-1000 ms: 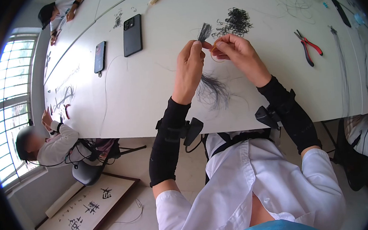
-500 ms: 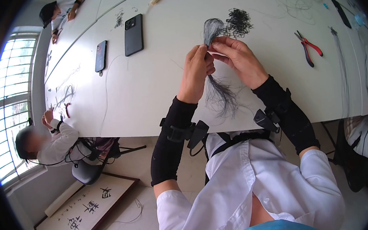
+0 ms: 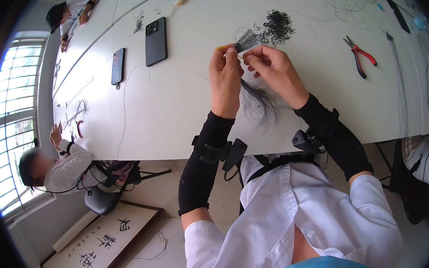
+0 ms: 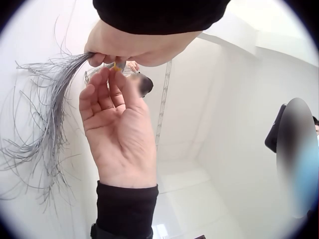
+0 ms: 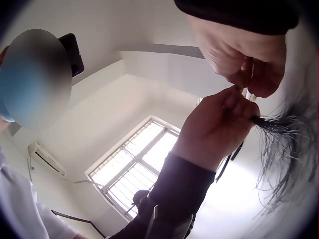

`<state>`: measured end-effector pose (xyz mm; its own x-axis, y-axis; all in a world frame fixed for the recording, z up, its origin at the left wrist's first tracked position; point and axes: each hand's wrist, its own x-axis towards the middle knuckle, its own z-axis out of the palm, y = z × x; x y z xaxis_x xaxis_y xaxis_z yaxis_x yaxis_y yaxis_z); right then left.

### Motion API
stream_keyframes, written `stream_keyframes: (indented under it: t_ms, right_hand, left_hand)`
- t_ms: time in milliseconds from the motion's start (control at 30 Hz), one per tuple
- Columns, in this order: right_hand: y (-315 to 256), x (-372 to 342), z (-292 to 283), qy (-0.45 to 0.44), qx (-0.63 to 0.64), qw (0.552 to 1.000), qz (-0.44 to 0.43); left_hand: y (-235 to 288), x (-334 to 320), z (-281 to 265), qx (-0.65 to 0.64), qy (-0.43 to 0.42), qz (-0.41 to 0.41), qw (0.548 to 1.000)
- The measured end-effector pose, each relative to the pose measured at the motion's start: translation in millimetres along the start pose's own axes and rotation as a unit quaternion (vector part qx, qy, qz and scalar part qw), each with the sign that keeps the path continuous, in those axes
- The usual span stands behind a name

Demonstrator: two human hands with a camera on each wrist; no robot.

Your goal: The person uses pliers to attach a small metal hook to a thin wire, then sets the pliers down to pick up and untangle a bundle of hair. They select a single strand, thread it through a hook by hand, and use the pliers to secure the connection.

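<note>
The left hand (image 3: 226,80) grips a bundle of thin dark strands (image 3: 260,100), whose loose tail hangs below the fist over the table. The bundle's short upper end (image 3: 247,39) sticks out above that hand. A small yellow piece (image 3: 225,47) shows at the left fingertips. The right hand (image 3: 275,71), just to the right, pinches something thin and yellow (image 4: 116,65) between thumb and forefinger, close against the left fingers. In the right wrist view the tail (image 5: 279,124) comes out of the left fist (image 5: 214,129).
A pile of black looped pieces (image 3: 277,26) lies just beyond the hands. Two phones (image 3: 156,42) are to the left, red-handled pliers (image 3: 361,56) to the right. Loose strands (image 3: 396,79) lie farther right. Other people sit at the table's left and right edges.
The upper end of the bundle stood up between the hands half a second ago and now leans right. The right fingers have come slightly away from it, and the yellow piece shows at the left fingertips.
</note>
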<state>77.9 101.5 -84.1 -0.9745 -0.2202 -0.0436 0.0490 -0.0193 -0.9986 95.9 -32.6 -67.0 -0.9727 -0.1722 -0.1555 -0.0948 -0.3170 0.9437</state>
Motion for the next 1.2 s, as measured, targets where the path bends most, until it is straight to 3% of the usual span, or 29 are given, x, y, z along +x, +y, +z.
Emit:
stream_keyframes:
  t_ms: [67, 167, 467, 867, 1200]
  right_hand:
    - [3.7, 0.0, 1.2, 0.017, -0.065, 0.995, -0.068]
    - [-9.6, -4.3, 4.3, 0.033, -0.122, 0.989, -0.074]
    - [-11.5, 4.6, -1.4, 0.034, -0.142, 0.978, -0.148]
    - [-18.0, 4.5, -5.6, 0.010, -0.127, 0.982, -0.141]
    - [-33.2, 2.2, -10.9, -0.011, -0.141, 0.980, -0.137]
  left_hand:
    - [-1.0, 0.1, 2.6, 0.044, 0.024, 0.031, 0.998]
    - [-10.6, 5.8, -3.1, 0.083, 0.018, 0.067, 0.994]
    - [-13.0, 7.5, 0.8, 0.060, 0.035, 0.136, 0.988]
    - [-5.8, 9.4, -4.3, -0.109, -0.044, 0.073, 0.990]
    - [1.3, 16.3, -13.4, -0.203, -0.124, -0.038, 0.971]
